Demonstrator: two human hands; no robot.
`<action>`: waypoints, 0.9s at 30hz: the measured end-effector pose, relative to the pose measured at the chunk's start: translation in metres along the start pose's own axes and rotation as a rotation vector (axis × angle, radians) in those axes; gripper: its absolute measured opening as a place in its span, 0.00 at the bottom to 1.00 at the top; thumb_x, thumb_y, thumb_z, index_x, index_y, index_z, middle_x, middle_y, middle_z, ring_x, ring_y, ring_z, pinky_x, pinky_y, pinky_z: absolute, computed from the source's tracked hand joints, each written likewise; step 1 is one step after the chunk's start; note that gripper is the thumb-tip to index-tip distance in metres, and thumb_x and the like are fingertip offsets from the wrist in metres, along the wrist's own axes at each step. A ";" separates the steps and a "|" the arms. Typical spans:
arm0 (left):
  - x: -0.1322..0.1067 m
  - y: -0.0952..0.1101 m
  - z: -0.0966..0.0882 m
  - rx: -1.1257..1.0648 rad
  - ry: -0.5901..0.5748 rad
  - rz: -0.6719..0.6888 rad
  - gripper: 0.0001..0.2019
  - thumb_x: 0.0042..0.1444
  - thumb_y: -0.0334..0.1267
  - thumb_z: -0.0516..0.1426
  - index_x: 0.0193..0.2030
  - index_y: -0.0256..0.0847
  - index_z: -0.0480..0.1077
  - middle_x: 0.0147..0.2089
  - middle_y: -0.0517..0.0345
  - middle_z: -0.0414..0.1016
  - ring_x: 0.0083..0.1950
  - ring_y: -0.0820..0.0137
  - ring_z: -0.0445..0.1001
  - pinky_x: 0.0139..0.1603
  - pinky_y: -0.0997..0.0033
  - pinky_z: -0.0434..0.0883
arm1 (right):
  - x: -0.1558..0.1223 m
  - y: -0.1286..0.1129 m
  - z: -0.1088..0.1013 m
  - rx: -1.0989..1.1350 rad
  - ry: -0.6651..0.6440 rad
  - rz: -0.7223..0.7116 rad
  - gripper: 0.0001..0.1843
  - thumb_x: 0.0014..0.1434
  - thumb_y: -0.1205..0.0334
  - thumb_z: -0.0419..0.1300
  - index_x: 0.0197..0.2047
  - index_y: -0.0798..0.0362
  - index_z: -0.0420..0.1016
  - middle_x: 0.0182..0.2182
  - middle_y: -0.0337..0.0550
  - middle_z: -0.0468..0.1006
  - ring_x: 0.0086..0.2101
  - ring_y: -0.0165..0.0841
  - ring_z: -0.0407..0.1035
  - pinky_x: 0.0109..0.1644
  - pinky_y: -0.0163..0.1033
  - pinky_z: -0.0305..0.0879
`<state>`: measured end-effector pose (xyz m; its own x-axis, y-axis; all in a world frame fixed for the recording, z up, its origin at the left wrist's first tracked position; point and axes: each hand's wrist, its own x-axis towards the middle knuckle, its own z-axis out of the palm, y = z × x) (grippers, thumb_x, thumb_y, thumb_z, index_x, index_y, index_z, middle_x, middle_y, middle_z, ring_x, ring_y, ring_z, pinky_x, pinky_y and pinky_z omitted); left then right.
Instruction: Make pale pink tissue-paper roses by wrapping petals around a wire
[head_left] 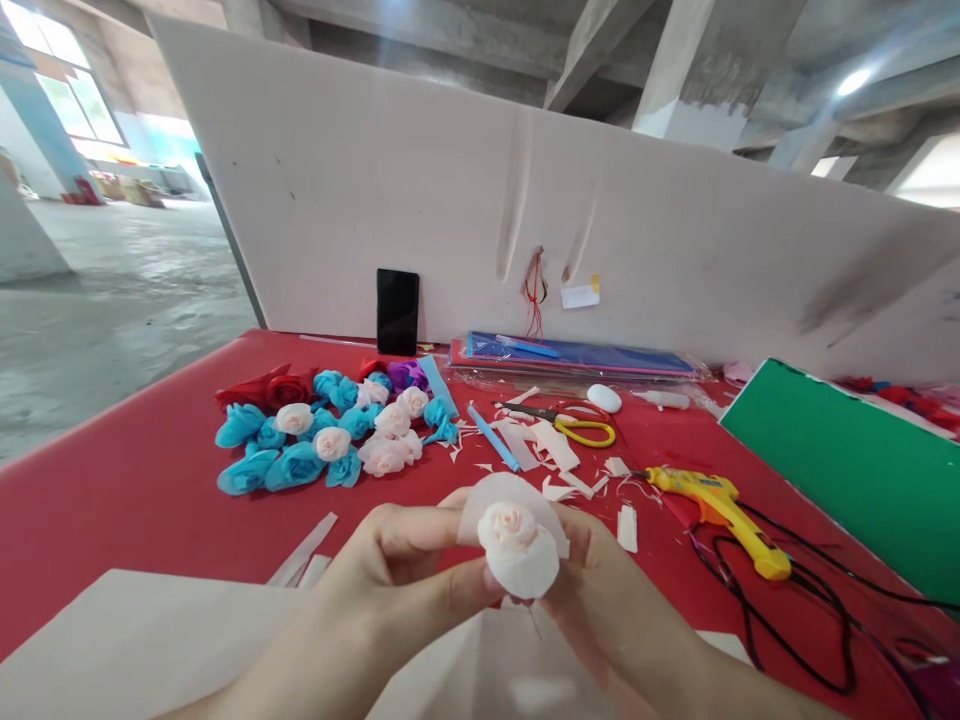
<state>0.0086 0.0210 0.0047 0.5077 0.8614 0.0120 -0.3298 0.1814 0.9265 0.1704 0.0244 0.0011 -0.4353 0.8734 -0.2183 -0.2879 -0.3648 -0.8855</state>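
Shaping a pale paper flower (508, 524). The flower is raised between both hands, over the near side of the red counter (165, 510), where pale sheets (135, 625) lie. The left hand (409, 570) pinches one side of it, thumb against the lower part and forefinger along the upper petal. The right hand (607, 585) grasps the opposite side, its fingertips largely hidden from where I stand. A small rolled centre is visible, with one rounded petal below and a wider one standing out behind. The step in hand appears to be fitting outer petals around that centre. The next move seems to call for a firm hold at the base while the wide petal is drawn in evenly, without crushing the curled middle. Beyond, to the left, blue flowers (296, 465) and pale pink flowers (332, 443) are grouped together. Near the middle lie paper scraps (556, 447) and yellow-handled scissors (585, 433). At right rests a yellow glue gun (701, 487), which neither hand touches; gluing the petal might require it.
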 end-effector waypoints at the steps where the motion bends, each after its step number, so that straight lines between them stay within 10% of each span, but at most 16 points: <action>1: 0.000 0.000 -0.001 0.007 0.003 -0.004 0.07 0.55 0.33 0.64 0.35 0.52 0.83 0.38 0.64 0.84 0.46 0.63 0.77 0.48 0.72 0.73 | 0.000 0.001 0.000 -0.001 0.012 -0.012 0.16 0.42 0.56 0.74 0.35 0.49 0.82 0.28 0.37 0.77 0.31 0.29 0.68 0.41 0.33 0.65; 12: -0.002 -0.005 0.001 0.018 0.084 0.004 0.05 0.54 0.38 0.64 0.28 0.46 0.79 0.32 0.64 0.78 0.40 0.67 0.74 0.46 0.74 0.71 | -0.004 0.005 0.002 -0.130 0.080 -0.267 0.10 0.47 0.55 0.72 0.24 0.51 0.81 0.24 0.37 0.77 0.28 0.28 0.67 0.36 0.31 0.66; 27: 0.003 -0.007 0.005 0.112 0.174 0.039 0.14 0.57 0.48 0.60 0.28 0.41 0.77 0.28 0.58 0.75 0.35 0.65 0.71 0.38 0.70 0.70 | -0.013 0.003 0.005 -0.845 0.270 -0.789 0.12 0.59 0.67 0.63 0.23 0.54 0.78 0.19 0.37 0.72 0.22 0.27 0.67 0.27 0.31 0.63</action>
<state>0.0158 0.0201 0.0004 0.3480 0.9375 -0.0073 -0.2512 0.1008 0.9627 0.1708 0.0099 0.0033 -0.1668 0.8379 0.5197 0.3020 0.5452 -0.7820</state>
